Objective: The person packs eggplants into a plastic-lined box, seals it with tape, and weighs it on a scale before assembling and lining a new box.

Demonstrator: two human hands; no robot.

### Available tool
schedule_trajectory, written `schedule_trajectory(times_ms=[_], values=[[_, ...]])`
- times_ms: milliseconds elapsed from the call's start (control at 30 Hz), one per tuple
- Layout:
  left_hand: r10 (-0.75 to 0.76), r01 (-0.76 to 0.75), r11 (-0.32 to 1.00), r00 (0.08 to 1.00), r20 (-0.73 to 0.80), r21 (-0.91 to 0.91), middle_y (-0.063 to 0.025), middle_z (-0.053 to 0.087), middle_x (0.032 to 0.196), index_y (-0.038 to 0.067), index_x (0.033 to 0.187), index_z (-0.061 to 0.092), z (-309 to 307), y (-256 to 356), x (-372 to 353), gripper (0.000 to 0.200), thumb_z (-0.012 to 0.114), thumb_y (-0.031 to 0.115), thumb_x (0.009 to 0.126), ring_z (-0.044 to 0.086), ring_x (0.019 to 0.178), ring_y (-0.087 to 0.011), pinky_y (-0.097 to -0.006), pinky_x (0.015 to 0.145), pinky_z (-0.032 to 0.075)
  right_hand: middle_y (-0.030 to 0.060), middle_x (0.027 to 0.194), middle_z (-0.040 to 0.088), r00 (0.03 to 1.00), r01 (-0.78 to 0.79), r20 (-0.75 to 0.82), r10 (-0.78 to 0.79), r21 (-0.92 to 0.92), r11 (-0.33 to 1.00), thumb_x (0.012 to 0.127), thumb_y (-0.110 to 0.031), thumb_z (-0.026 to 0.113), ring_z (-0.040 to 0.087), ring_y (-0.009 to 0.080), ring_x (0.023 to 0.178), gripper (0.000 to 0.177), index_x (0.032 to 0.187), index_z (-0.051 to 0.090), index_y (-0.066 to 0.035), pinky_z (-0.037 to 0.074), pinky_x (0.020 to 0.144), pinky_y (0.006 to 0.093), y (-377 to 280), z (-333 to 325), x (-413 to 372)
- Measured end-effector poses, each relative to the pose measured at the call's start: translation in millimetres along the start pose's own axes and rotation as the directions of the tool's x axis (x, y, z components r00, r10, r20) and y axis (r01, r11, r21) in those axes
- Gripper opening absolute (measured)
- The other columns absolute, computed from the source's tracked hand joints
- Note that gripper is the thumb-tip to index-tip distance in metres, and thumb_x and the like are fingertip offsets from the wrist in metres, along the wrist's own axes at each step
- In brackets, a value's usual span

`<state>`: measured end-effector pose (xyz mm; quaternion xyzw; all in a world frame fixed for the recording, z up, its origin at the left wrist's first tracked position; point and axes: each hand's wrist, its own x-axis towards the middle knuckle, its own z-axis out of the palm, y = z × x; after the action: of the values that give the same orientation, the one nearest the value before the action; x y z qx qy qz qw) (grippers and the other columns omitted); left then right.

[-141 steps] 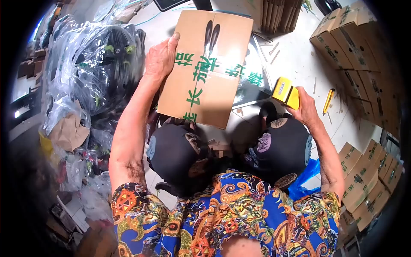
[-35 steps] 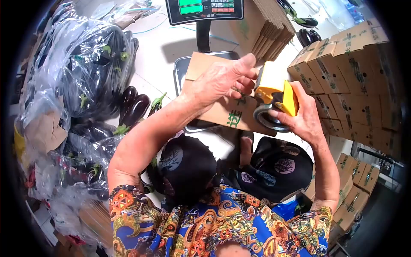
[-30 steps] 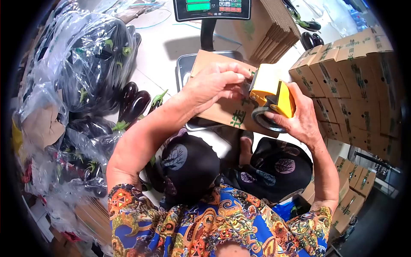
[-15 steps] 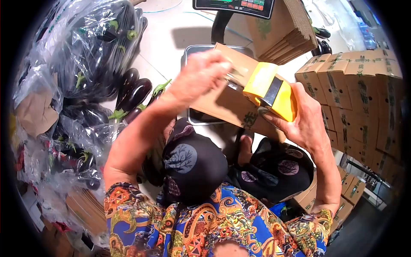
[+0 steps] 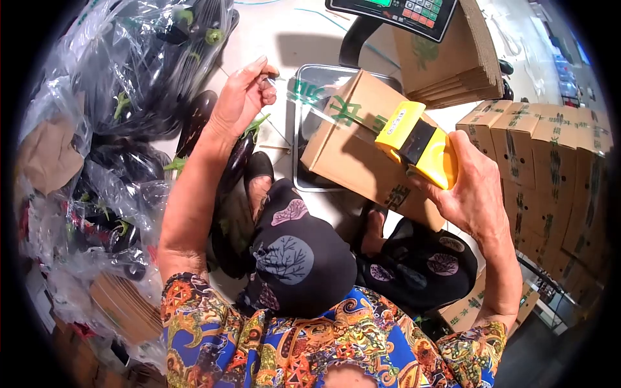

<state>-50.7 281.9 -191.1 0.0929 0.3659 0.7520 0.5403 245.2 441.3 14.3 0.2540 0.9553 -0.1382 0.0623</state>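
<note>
My right hand [image 5: 469,187] is wrapped round a yellow tape dispenser [image 5: 417,142] with a black band, which rests against the top of a closed cardboard box [image 5: 362,145]. Clear tape [image 5: 330,107] with green print stretches from the dispenser across the box and beyond its left side. At the other end of it, my left hand [image 5: 244,94] is raised left of the box, its fingers pinched on the tape's end. Beneath the box shows the rim of a metal scale platform [image 5: 297,132].
A scale display [image 5: 401,13] stands at the top. Flattened cartons [image 5: 446,52] lean behind the box, and stacked boxes [image 5: 550,149] rise on the right. Eggplants [image 5: 197,119] and plastic bags [image 5: 129,71] lie to the left. My knees are below the box.
My left hand has moved left, away from the box, drawing out a length of printed tape. The dispenser, still in my right hand, has shifted slightly in view along with the box.
</note>
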Motion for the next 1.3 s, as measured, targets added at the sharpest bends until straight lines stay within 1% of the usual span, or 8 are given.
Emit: schedule_trajectory(times_ms=[333,533,967,1067,1133,1167,1200,1300], values=[[0.115,-0.102,0.975,0.992,-0.055,0.196,-0.0007,0.06,0.09,0.003,0.099,0.062,-5,-17,-9,0.008,0.059,0.008,0.094,0.044,0.066,-0.0058,-0.0203,0.06,0.036,0.0192,0.083,0.063,0.997,-0.039,0.067,0.042,-0.056,0.998,0.073,-0.028,0.081,0.064,0.0389,0.078,0.048,0.099,0.049,-0.002,0.05,0.069,0.041,-12,-1,10],[0.167,-0.13,0.93,0.983,-0.081,0.345,0.0003,0.06,0.085,0.002,0.099,0.063,-18,-12,1,0.01,0.061,0.01,0.093,0.043,0.064,-0.0054,-0.0197,0.059,0.034,0.0204,0.083,0.063,0.995,-0.035,0.087,0.042,-0.078,0.996,0.073,-0.027,0.08,0.064,0.0406,0.08,0.048,0.098,0.049,-0.001,0.05,0.069,0.0428,-18,-2,16],[0.14,-0.054,0.937,0.964,-0.227,0.346,0.0049,0.052,0.072,0.003,0.094,0.064,-38,-76,11,0.014,0.062,0.017,0.093,0.038,0.056,-0.0039,-0.02,0.053,0.03,0.0238,0.089,0.064,0.978,0.024,0.204,0.041,-0.306,0.952,0.073,-0.019,0.074,0.065,0.042,0.079,0.047,0.105,0.046,-0.001,0.053,0.07,0.0468,-31,7,43],[0.113,0.05,0.812,0.964,-0.242,0.581,0.0011,0.053,0.069,0.003,0.092,0.064,-36,-114,17,0.019,0.06,0.022,0.093,0.045,0.059,-0.0086,-0.0235,0.057,0.038,0.022,0.088,0.064,0.976,-0.005,0.206,0.071,-0.303,0.953,0.073,-0.023,0.077,0.064,0.0414,0.081,0.047,0.103,0.047,-0.002,0.051,0.07,0.0462,-32,12,44],[0.322,-0.068,0.573,0.935,-0.148,0.817,-0.0046,0.057,0.071,0.003,0.092,0.063,-27,-136,20,0.023,0.058,0.025,0.093,0.054,0.067,-0.0149,-0.0302,0.064,0.046,0.02,0.087,0.066,0.979,-0.018,0.186,0.08,-0.313,0.95,0.073,-0.029,0.082,0.064,0.0411,0.083,0.049,0.098,0.049,-0.003,0.051,0.071,0.0451,-36,12,45],[0.293,-0.065,0.61,0.944,-0.149,0.79,-0.012,0.062,0.076,0.002,0.09,0.061,-19,-146,20,0.025,0.056,0.026,0.093,0.059,0.074,-0.022,-0.0354,0.071,0.048,0.0196,0.087,0.066,0.981,-0.026,0.179,0.079,-0.283,0.959,0.073,-0.03,0.082,0.065,0.0404,0.081,0.048,0.098,0.05,-0.003,0.051,0.071,0.0443,-36,11,46],[0.288,-0.027,0.471,0.95,-0.124,0.882,-0.0166,0.065,0.081,0.003,0.089,0.059,-13,-156,24,0.023,0.055,0.025,0.094,0.063,0.076,-0.0307,-0.0379,0.072,0.049,0.0195,0.087,0.066,0.981,-0.022,0.177,0.075,-0.282,0.959,0.073,-0.03,0.082,0.065,0.0402,0.081,0.048,0.098,0.05,-0.003,0.051,0.071,0.044,-37,11,46],[0.316,-0.087,0.456,0.946,-0.07,0.886,-0.0208,0.064,0.084,0.005,0.095,0.056,1,-173,25,0.017,0.054,0.022,0.096,0.063,0.083,-0.0418,-0.0452,0.071,0.05,0.019,0.085,0.066,0.981,-0.039,0.173,0.092,-0.288,0.957,0.072,-0.029,0.081,0.065,0.0392,0.08,0.048,0.1,0.051,-0.004,0.051,0.071,0.0425,-38,12,46]])
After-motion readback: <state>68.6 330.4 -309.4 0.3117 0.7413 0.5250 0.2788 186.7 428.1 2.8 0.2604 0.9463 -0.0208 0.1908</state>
